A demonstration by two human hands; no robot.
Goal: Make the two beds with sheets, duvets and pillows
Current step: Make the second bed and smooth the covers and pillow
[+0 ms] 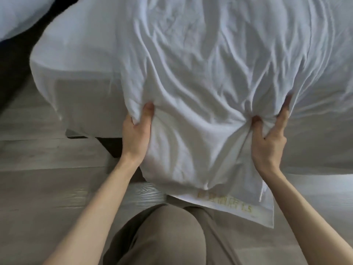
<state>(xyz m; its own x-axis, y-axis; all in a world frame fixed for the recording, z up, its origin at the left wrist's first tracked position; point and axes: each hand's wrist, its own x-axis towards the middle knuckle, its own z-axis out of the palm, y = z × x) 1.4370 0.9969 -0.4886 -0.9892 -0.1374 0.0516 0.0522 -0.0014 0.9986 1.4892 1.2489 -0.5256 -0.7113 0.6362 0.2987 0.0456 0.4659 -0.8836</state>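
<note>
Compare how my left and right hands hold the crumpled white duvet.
The left hand wraps a fold of the crumpled white duvet, thumb on top, fingers hidden beneath; the right hand pinches a tight bunch, forefinger stretched up along the cloth. Creases fan out from the right hand's bunch; the cloth by the left hand lies smoother. Both grip the same duvet.

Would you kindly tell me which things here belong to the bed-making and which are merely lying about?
Job: duvet, gripped by left hand and right hand; bed; other bedding.
Merely there: floor; trousers.
</note>
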